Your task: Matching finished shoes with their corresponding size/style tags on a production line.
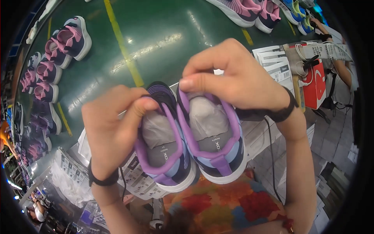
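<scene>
Both hands are holding up a pair of small purple and navy shoes, heels toward the camera, side by side and touching. Curled around the left shoe [165, 152], the left hand [111, 132] is pressing its thumb over the collar near the tongue. Over the top of the right shoe [212, 144], the right hand [237, 78] is closing its fingers, thumb lying along the collar's front edge. Each hand is gripping one shoe, so two shoes are being held, and grey paper stuffing is showing inside both. A dark band is sitting on each wrist.

Behind the hands, a glossy green floor [156, 39] with yellow painted lines is reflecting the lights overhead. Along the left edge, a curved row of matching pink and navy shoes [50, 70] is standing on it, at least eight, though the farther ones blur together. More shoes, about four, are lying at the top right [253, 11]. A red box [315, 85] is sitting at the right, beside stacks of white printed cartons [272, 62]. Below the shoes, a bright floral cloth [230, 206] is lying.
</scene>
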Tool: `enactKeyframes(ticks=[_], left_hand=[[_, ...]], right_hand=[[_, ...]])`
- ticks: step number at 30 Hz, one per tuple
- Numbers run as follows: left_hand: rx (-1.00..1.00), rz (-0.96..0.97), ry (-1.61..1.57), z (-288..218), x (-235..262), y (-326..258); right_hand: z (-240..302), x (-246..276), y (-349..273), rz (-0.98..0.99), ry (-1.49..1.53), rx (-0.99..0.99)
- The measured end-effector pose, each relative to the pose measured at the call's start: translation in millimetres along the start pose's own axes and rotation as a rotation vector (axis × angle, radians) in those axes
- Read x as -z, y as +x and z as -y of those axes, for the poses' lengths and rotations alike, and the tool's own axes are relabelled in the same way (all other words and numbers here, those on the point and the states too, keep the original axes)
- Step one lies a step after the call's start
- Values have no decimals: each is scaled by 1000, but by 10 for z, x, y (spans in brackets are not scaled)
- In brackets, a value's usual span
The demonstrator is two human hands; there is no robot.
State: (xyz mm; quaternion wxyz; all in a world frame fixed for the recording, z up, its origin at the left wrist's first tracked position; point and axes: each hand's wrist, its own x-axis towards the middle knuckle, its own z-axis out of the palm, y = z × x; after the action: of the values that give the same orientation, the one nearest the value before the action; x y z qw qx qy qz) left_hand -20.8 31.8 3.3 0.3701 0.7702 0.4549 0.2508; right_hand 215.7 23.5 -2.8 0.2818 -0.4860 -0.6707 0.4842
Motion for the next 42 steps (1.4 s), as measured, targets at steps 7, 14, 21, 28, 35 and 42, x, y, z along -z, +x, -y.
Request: enactKeyframes(ticks=[7, 14, 21, 28, 35, 42], left_hand=[[263, 50, -251, 91, 65, 4], [-266, -38, 245, 136, -204, -652], [115, 89, 154, 94, -484, -1154], [101, 42, 88, -144, -176, -1034], [16, 75, 154, -303, -230, -1200], [176, -118, -815, -320, -679, -915]], right_hand=[[-113, -134, 108, 46, 279, -96], [-199, -622, -644, -178, -393, 406], [-92, -841, -1265, -202, -476, -43], [273, -557, -1168, -121, -477, 1], [187, -476, -1489, -198, -351, -12], [231, -575, -963, -551, 549, -161]])
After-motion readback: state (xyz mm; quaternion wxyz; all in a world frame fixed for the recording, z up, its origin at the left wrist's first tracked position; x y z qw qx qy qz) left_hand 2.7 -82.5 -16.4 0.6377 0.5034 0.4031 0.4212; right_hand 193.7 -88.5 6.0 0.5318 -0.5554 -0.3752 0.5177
